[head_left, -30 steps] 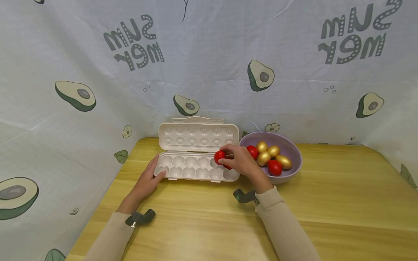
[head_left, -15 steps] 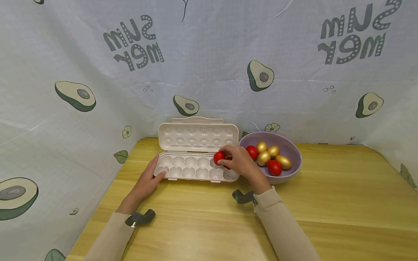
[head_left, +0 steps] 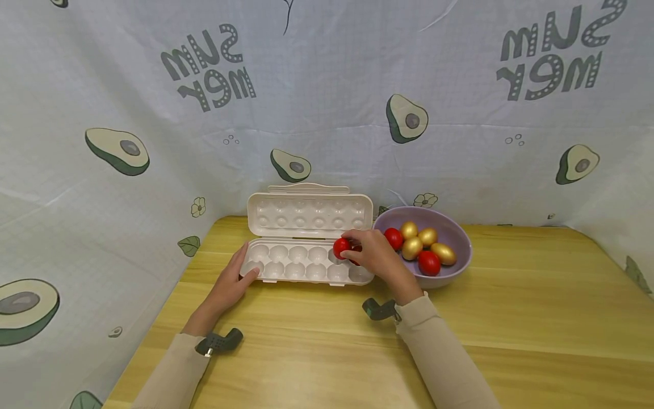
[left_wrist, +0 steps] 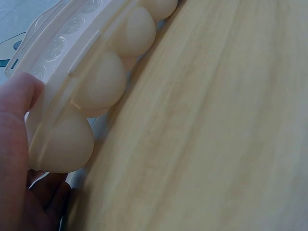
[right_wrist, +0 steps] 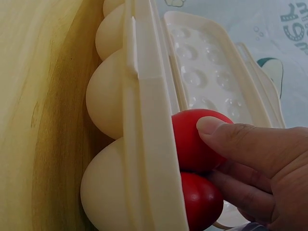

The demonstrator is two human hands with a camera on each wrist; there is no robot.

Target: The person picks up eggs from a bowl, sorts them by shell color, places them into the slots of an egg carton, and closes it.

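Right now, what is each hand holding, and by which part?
Right hand: a red egg, by its exposed upper part. Left hand: the egg carton, by its left end.

The table (yellowish, wood-grained) carries an open egg carton — and a purple bowl beside it.

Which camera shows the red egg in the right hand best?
The right wrist view: the red egg looks biggest there, pinched by the right hand beside a second red egg, though the egg carton hides part. The head view shows it small, partly covered by the hand. The left wrist view misses it.
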